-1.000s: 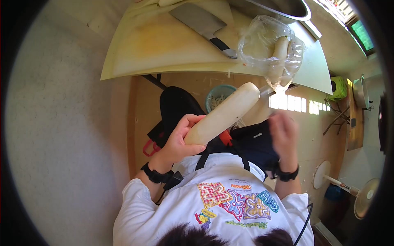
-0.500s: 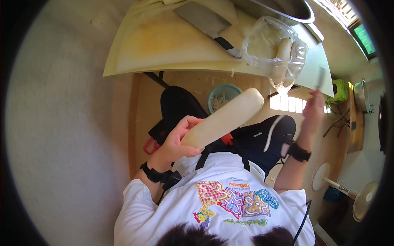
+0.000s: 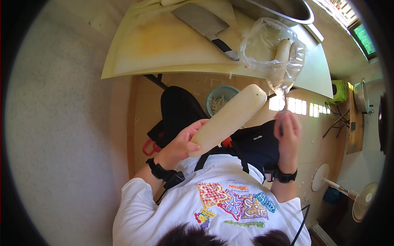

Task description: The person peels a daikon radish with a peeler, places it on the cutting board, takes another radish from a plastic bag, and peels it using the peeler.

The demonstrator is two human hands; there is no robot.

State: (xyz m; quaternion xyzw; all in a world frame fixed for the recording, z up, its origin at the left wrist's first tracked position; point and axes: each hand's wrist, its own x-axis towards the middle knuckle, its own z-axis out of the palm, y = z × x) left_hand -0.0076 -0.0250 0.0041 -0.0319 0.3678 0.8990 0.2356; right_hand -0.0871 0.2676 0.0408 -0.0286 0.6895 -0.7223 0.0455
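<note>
My left hand [image 3: 183, 138] is wrapped round the lower end of a white radish [image 3: 230, 119], which slants up to the right above my lap. Its surface looks pale and smooth. To the right of the radish, my right hand [image 3: 289, 130] is closed on a slim peeler [image 3: 284, 100], its metal end pointing up. That tool is thin and partly blurred, and it stands apart from the radish. Under the radish's far end, a light blue basin [image 3: 211, 98] on the floor holds pale peelings [image 3: 218, 103].
On the table [image 3: 135, 65] ahead lies a cleaver [image 3: 203, 25]. Beside it a clear plastic bag [image 3: 262, 51] contains more white radishes [image 3: 282, 53]. A large metal bowl [image 3: 305, 14] stands behind. A fan [image 3: 363, 201] is at the right, and a wall [image 3: 61, 123] at the left.
My right hand has swung left and down, closer to the radish, with the peeler. A loose strip of peel near my right knee is gone from view. The radish has shifted slightly.
</note>
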